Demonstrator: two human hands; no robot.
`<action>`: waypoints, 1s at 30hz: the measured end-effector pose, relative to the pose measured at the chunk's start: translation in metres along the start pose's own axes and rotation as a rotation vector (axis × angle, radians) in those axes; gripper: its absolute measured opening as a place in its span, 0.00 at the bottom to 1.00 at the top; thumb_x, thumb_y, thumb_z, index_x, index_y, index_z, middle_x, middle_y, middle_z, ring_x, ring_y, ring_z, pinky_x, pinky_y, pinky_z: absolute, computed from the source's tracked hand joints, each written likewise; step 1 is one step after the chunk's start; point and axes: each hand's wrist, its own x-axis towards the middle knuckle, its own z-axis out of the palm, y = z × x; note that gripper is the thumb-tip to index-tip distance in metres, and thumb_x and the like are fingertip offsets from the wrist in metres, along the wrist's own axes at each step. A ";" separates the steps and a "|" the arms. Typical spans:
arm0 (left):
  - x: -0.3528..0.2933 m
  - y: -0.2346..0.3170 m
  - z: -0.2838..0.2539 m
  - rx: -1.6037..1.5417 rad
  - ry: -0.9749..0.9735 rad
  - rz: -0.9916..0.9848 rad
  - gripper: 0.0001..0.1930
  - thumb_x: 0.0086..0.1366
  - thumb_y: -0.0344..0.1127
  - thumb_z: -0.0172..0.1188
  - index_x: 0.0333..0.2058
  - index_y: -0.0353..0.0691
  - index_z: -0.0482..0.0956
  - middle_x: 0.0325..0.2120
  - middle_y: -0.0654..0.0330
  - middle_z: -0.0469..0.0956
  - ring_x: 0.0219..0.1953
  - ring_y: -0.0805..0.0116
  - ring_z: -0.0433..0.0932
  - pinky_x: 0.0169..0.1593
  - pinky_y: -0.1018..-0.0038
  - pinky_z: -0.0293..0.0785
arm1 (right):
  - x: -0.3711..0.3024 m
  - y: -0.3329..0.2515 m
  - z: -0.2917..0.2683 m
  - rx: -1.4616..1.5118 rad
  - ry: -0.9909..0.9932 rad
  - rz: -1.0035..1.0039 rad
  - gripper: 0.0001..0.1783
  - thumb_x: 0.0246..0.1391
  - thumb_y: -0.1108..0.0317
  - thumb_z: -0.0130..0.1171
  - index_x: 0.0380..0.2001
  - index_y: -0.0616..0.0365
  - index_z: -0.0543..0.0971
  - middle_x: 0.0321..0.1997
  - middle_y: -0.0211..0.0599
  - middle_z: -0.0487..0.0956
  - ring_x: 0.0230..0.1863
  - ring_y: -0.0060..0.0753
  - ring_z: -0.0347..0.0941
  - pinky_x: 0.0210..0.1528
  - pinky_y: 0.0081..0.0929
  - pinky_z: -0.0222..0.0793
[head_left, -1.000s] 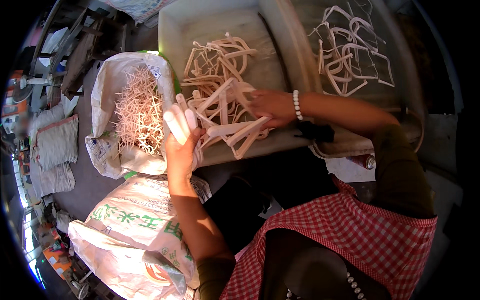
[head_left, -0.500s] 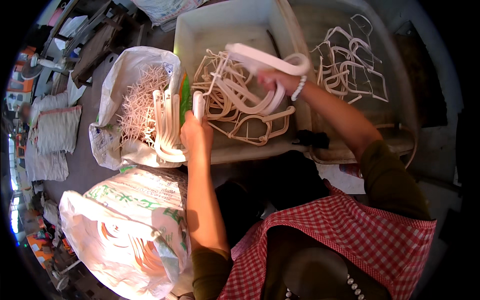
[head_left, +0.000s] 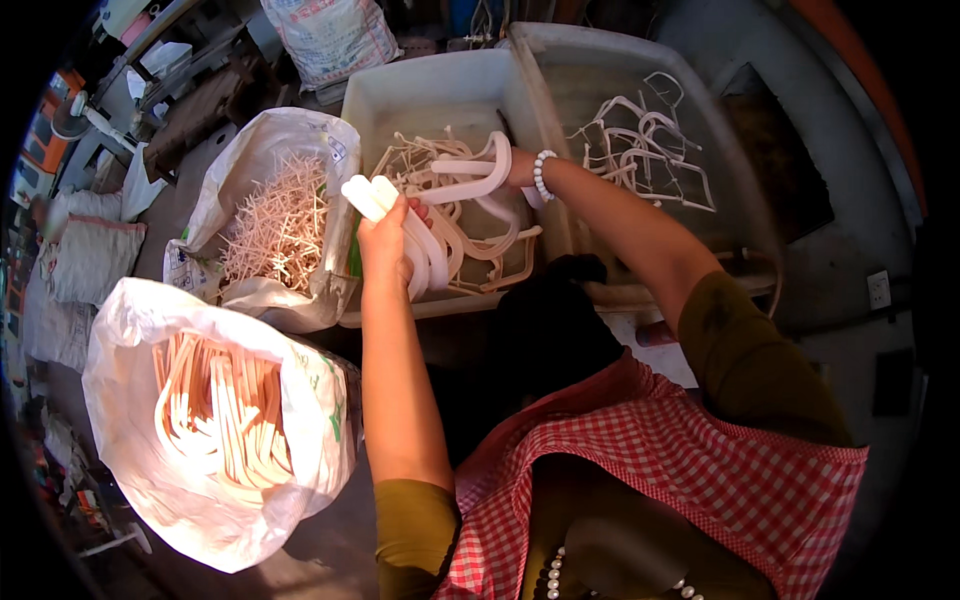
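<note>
My left hand is closed around a bundle of pale pink, J-shaped plastic pieces. Their straight ends stick out above my fist, and the curved ends hang to its right. Over the left bin, my right hand, with a white bead bracelet at the wrist, grips a similar hook-shaped plastic piece; my fingers are partly hidden behind it. Below both hands, a tangle of pale pink plastic mouldings with thin connecting strips lies in the left bin.
The right bin holds more branched mouldings. An open sack of thin pink sprue scraps stands left of the bins. Nearer me is an open white sack of curved pieces. A full sack stands behind.
The bundle in my left hand has turned, its curved ends swinging from left to right. My right hand has lowered its piece toward the tangle. The near sack's opening now shows its contents more fully.
</note>
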 end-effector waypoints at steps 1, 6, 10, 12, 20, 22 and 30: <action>-0.005 0.004 -0.005 -0.012 0.013 0.016 0.11 0.62 0.29 0.58 0.41 0.32 0.71 0.31 0.55 0.77 0.31 0.62 0.78 0.35 0.64 0.78 | -0.002 -0.014 0.006 -0.074 0.004 0.063 0.21 0.56 0.60 0.58 0.52 0.53 0.73 0.37 0.33 0.78 0.30 0.22 0.76 0.30 0.18 0.75; -0.015 0.013 -0.028 -0.038 0.057 0.066 0.10 0.62 0.29 0.58 0.40 0.32 0.72 0.31 0.56 0.77 0.30 0.64 0.78 0.33 0.66 0.76 | -0.025 -0.047 -0.004 0.112 0.189 0.386 0.12 0.53 0.61 0.60 0.35 0.59 0.77 0.19 0.32 0.74 0.17 0.24 0.73 0.20 0.19 0.71; -0.008 0.024 -0.027 -0.109 0.077 0.098 0.11 0.62 0.28 0.58 0.42 0.32 0.71 0.31 0.54 0.77 0.30 0.64 0.77 0.35 0.66 0.76 | -0.032 0.001 -0.007 -0.502 0.088 0.366 0.11 0.52 0.65 0.58 0.34 0.60 0.80 0.26 0.42 0.80 0.27 0.37 0.78 0.28 0.31 0.75; -0.012 0.031 -0.034 -0.100 0.106 0.121 0.12 0.61 0.28 0.59 0.43 0.33 0.71 0.31 0.53 0.77 0.30 0.64 0.77 0.35 0.67 0.77 | -0.032 0.030 0.006 -1.151 -0.109 0.462 0.10 0.52 0.67 0.57 0.34 0.60 0.82 0.32 0.47 0.81 0.35 0.46 0.79 0.35 0.40 0.75; -0.022 0.043 -0.031 0.063 -0.032 0.053 0.11 0.61 0.28 0.59 0.41 0.32 0.72 0.29 0.56 0.77 0.28 0.69 0.76 0.33 0.73 0.75 | 0.032 0.028 0.001 0.050 0.342 0.438 0.14 0.53 0.65 0.59 0.42 0.59 0.78 0.26 0.37 0.79 0.29 0.27 0.76 0.32 0.27 0.74; -0.025 0.049 -0.029 0.140 -0.079 0.037 0.11 0.61 0.29 0.59 0.41 0.32 0.72 0.29 0.57 0.77 0.28 0.69 0.76 0.33 0.73 0.75 | 0.044 0.052 0.008 0.072 0.314 0.271 0.14 0.53 0.66 0.59 0.43 0.58 0.76 0.26 0.34 0.77 0.28 0.20 0.74 0.29 0.23 0.72; -0.030 0.065 -0.029 0.122 -0.204 -0.005 0.11 0.61 0.30 0.60 0.41 0.33 0.72 0.28 0.56 0.77 0.26 0.69 0.75 0.31 0.74 0.74 | 0.045 0.057 0.046 0.607 0.146 0.058 0.24 0.51 0.76 0.58 0.53 0.60 0.71 0.47 0.30 0.76 0.47 0.18 0.70 0.50 0.19 0.68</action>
